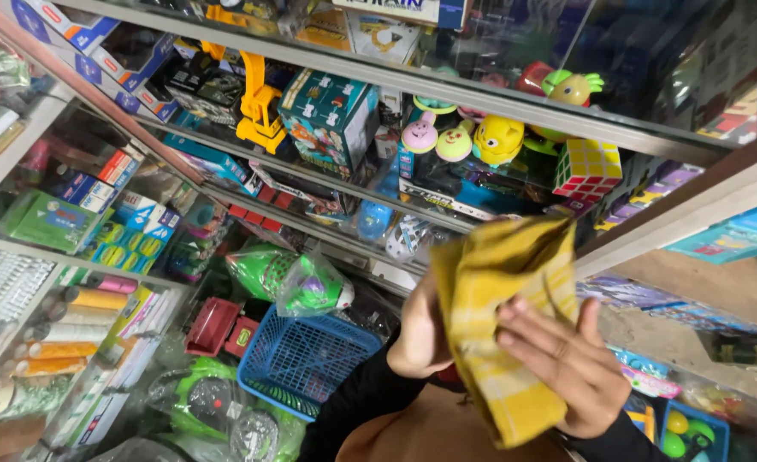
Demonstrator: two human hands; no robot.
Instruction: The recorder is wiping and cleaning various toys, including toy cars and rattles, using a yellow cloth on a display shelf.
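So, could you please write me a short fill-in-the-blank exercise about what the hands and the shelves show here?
1. Both hands hold a folded checked cloth whose colour is ____.
2. The right hand lies with its fingers spread on the ____ of the cloth.
3. Left of the left hand, the plastic basket is ____ in colour.
4. The puzzle cube on the glass shelf sits to the ____ of the yellow toy digger.

Missing words: yellow; front; blue; right
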